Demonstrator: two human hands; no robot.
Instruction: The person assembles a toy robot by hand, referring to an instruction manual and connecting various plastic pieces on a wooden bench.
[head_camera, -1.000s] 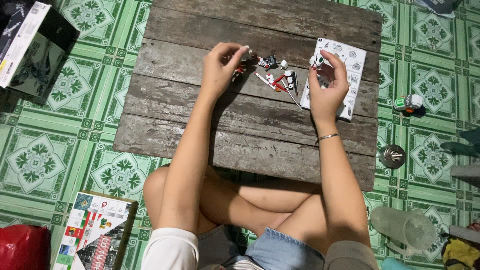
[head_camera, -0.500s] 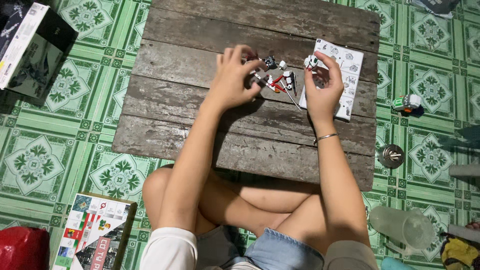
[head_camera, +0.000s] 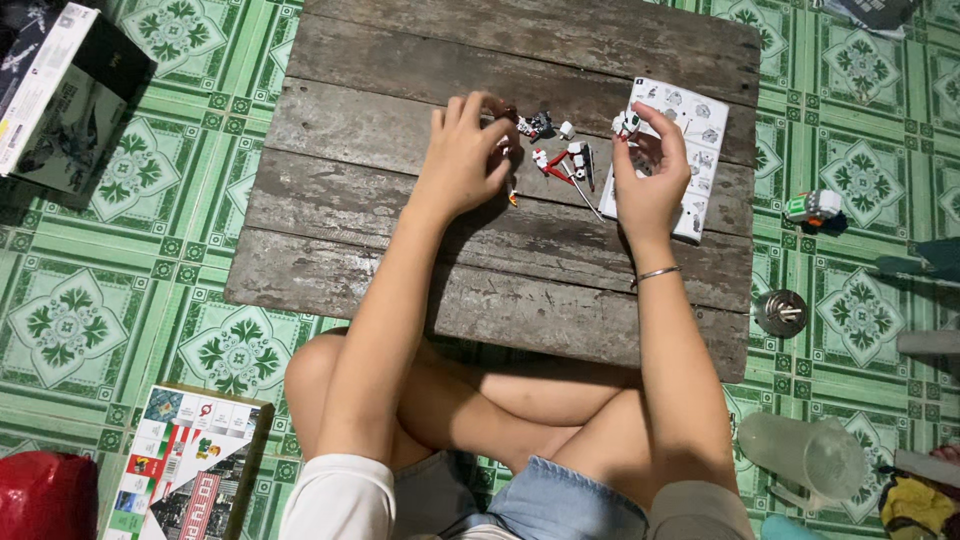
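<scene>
Small parts (head_camera: 560, 160) just right of left hand (head_camera: 462, 155), fingers curled empty; right hand (head_camera: 650, 175) pinching a white piece (head_camera: 628, 123).

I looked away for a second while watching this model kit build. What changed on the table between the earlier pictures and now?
The left hand slid right, from the table's middle toward the loose parts, and now rests beside them with fingers curled; whether it grips one cannot be told. The right hand kept its small white piece pinched over the instruction sheet. Sheet, parts and wooden table stayed put.
</scene>
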